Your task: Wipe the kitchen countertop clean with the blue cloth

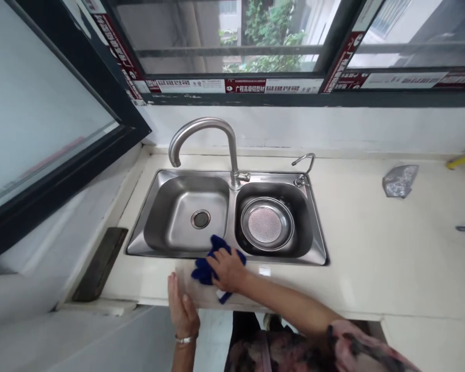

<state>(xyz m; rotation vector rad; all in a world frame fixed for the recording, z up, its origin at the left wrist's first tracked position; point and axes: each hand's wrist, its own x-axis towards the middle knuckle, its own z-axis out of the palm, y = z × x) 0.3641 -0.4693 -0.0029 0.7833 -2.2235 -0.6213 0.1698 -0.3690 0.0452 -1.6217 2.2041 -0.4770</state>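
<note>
We note the right hand (pixel 229 269) gripping a blue cloth (pixel 203 271) over the sink's front rim (pixel 141 250), whose edge could snag it; left hand (pixel 182 306) flat, empty.

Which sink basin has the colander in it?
The right basin: the round metal colander sits inside it. The left basin has none; its drain shows.

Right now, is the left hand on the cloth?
No, only the right hand is on the cloth; the left hand is apart from it, with its fingers extended.
</note>
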